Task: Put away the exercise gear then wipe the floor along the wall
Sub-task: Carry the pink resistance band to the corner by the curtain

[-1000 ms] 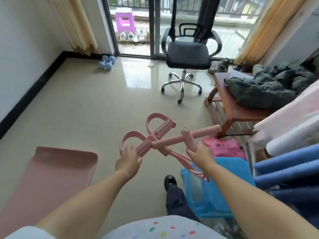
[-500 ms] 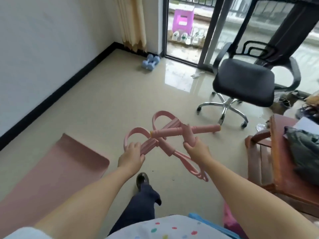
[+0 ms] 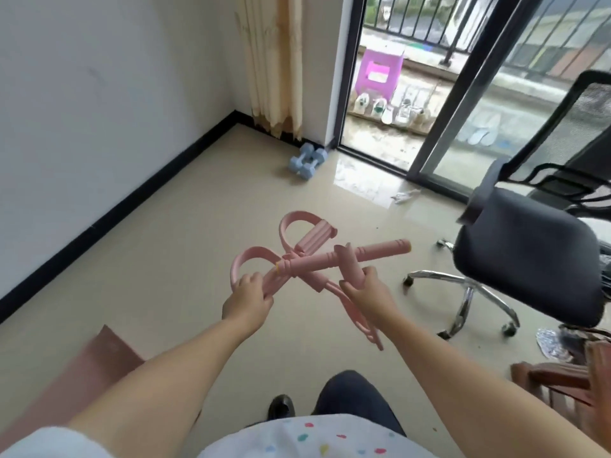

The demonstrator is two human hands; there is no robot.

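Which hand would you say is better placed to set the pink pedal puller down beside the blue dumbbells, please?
Probably the left hand: the dumbbells lie ahead and left by the wall, while the right hand is nearer the office chair. Both grip the pedal puller.

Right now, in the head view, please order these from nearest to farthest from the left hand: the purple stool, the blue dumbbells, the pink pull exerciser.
1. Pink pull exerciser: gripped by the left hand itself.
2. Blue dumbbells: on the floor ahead, near the curtain corner.
3. Purple stool: farthest, outside on the balcony beyond the door.
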